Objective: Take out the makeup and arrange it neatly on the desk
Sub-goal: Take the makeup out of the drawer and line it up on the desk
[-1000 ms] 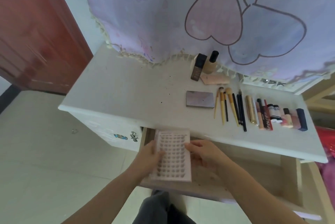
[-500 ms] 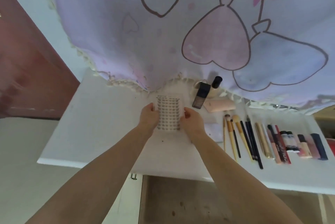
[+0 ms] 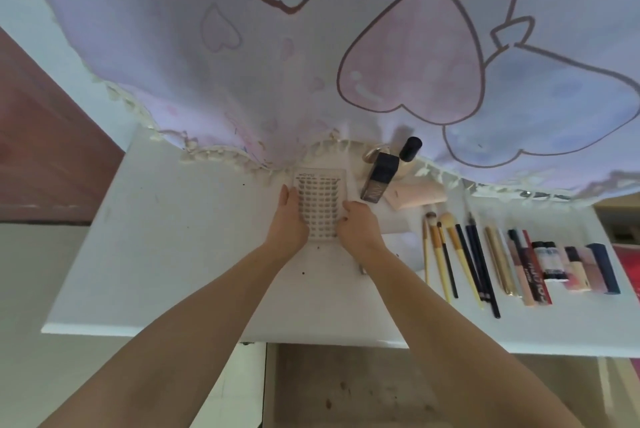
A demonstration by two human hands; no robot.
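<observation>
A flat pale tray of false lashes (image 3: 320,202) lies on the white desk (image 3: 180,254), near the back edge under the curtain hem. My left hand (image 3: 289,219) grips its left side and my right hand (image 3: 358,226) grips its right side. Right of the tray stand a dark foundation bottle (image 3: 377,181) and a black-capped bottle (image 3: 410,148), with a pink tube (image 3: 415,195) lying beside them. Further right, brushes (image 3: 446,254), pencils (image 3: 479,265) and lipsticks (image 3: 554,261) lie in a neat row.
A lilac curtain (image 3: 346,46) with heart prints hangs over the back of the desk. The open drawer (image 3: 346,389) shows below the front edge, between my forearms. A brown door (image 3: 45,150) is at the left.
Both hands lifted the lash tray out of the drawer and carried it forward onto the desk, left of the foundation bottle. The palette is now hidden behind my right hand.
</observation>
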